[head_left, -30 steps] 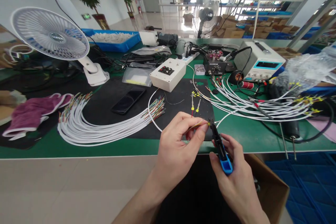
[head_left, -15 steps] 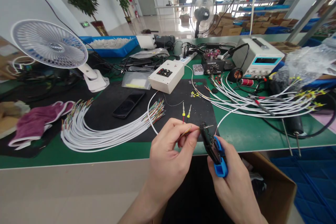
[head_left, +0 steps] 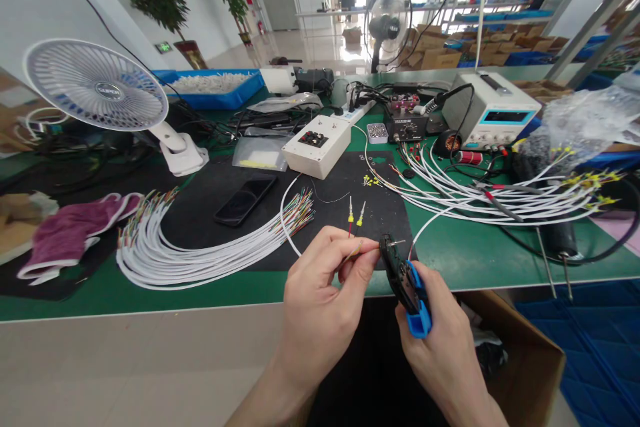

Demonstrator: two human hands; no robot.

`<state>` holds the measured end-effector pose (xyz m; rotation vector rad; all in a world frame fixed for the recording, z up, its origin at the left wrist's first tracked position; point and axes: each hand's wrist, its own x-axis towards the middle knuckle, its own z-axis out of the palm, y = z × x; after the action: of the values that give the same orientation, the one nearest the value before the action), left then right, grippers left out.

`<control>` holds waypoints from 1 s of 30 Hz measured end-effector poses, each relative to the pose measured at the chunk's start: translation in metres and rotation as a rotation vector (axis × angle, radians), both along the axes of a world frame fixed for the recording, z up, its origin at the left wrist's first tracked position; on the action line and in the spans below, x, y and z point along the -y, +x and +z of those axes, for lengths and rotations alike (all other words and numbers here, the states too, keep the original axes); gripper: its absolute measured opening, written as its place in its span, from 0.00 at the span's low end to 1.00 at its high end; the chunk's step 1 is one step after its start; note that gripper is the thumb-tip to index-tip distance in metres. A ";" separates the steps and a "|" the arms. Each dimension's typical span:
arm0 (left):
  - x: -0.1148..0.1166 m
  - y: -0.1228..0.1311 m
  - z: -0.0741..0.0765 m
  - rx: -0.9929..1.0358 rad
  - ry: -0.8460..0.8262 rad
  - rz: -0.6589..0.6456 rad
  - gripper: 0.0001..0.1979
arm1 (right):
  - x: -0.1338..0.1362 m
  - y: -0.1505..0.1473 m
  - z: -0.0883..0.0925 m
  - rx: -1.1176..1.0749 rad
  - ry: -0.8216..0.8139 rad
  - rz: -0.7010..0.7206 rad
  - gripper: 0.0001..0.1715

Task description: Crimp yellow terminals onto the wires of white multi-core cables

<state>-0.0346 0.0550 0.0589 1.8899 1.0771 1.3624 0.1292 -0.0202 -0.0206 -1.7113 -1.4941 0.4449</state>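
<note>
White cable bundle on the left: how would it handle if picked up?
The white cable bundle probably flexes with some spring, lying in a smooth curve. No tie shows, so cables may slide apart. The splayed wire ends look thin, likely bending easily.

Crimping tool [head_left: 401, 283]: black head, blue handles; gripped in your right hand [head_left: 445, 330]. Tilted, head up and leaning toward your left, handles sloping down into your palm, near front edge of green surface [head_left: 240, 295]. Thin yellowish wire [head_left: 354, 251]: pinched between thumb and forefinger of your left hand [head_left: 325, 293], short curved stretch showing, fingertips right beside tool's head. Slim metal pin [head_left: 398, 241]: juts from head's far side, pointing right, nearly level. Its seat between jaws hidden.
</note>
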 end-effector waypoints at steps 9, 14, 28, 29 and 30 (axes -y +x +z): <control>-0.001 0.005 -0.002 0.020 0.015 0.022 0.05 | -0.016 0.010 -0.009 -0.004 0.058 0.013 0.19; 0.002 0.012 -0.002 0.027 0.085 0.017 0.06 | -0.022 0.013 -0.022 0.012 0.122 -0.034 0.06; 0.007 0.021 0.005 0.065 0.138 -0.010 0.08 | 0.011 0.013 0.033 -0.218 0.022 0.110 0.22; 0.006 0.023 0.005 0.063 0.141 0.000 0.08 | 0.015 0.014 0.033 -0.262 0.014 0.095 0.23; 0.004 0.025 0.004 0.065 0.145 0.012 0.07 | 0.018 0.016 0.032 -0.323 0.002 0.063 0.24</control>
<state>-0.0101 0.0510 0.0631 1.9293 0.9822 1.5347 0.1450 -0.0383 0.0118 -1.5091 -1.3134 0.7165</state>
